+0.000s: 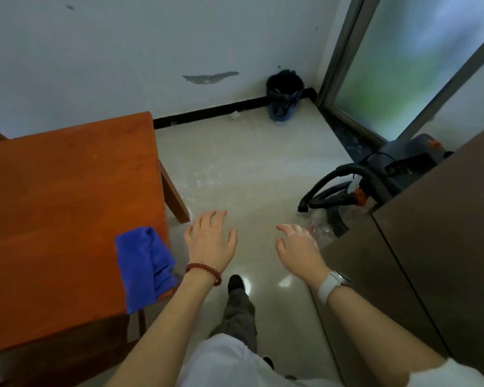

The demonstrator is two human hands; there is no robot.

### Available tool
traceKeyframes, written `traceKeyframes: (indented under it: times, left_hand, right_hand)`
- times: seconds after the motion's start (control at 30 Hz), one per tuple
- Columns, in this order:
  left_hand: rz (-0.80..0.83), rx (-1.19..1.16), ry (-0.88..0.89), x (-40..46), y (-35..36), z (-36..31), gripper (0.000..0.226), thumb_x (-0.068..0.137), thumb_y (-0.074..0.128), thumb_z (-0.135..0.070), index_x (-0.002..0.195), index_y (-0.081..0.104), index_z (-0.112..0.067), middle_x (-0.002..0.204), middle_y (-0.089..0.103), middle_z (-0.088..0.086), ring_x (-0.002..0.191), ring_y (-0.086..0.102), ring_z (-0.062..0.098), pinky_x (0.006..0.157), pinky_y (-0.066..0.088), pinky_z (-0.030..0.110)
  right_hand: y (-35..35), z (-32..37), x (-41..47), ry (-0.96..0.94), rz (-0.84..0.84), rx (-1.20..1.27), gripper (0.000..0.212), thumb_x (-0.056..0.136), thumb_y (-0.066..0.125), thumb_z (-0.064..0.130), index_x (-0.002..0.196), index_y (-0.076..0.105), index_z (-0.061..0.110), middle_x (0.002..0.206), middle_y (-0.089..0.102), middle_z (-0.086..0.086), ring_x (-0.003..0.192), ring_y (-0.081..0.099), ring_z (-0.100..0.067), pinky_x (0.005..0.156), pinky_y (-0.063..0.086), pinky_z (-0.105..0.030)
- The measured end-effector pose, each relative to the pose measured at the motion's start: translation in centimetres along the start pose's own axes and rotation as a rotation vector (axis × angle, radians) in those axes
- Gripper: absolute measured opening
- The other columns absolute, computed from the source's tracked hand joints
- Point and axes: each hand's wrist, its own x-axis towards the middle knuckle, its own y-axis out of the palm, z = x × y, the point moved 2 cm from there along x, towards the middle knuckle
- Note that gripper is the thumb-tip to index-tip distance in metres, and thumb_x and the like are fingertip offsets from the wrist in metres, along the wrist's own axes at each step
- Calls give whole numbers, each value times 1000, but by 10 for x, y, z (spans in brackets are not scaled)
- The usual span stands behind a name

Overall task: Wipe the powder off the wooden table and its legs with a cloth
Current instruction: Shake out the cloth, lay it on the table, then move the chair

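The blue cloth (144, 268) lay folded on the right edge of the wooden desk (62, 219), partly hanging over it. The left hand (211, 238) and the right hand (298, 247) (both with spread fingers) hovered empty above the floor (249, 169), beside the desk.

Red bead bracelet (204, 270), white watch (329, 286), white top (221, 364), grey trousers (241, 314).
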Motion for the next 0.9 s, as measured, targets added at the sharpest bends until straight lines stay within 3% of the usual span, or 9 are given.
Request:
traceKeyframes:
  times: [0.33, 0.67, 0.9]
  left_hand:
    - [4, -132, -147, 217, -9, 13, 49, 90, 44, -37, 136, 35, -22, 142, 36, 3, 134, 28, 21, 109, 22, 41]
    - [-3, -126, -241, 374, -27, 24, 49, 88, 48, -35, 133, 40, -17, 139, 40, 9, 130, 34, 26, 105, 31, 42]
    - [-57, -124, -370, 506, -34, 8, 49, 90, 46, -35, 136, 35, -20, 144, 34, 6, 134, 27, 25, 107, 25, 43]
  right_hand:
    - [-57, 55, 223, -71, 135, -3, 40, 95, 38, 18, 135, 39, 13, 138, 40, -9, 126, 40, -27, 106, 32, -34]
    - [-91, 99, 393, -172, 227, -23, 40, 95, 38, 14, 134, 40, 10, 138, 42, -10, 125, 41, -25, 104, 30, -30]
    - [-117, 119, 544, -295, 294, -23, 41, 95, 37, 16, 135, 40, 12, 139, 42, -8, 127, 41, -24, 106, 33, -36]
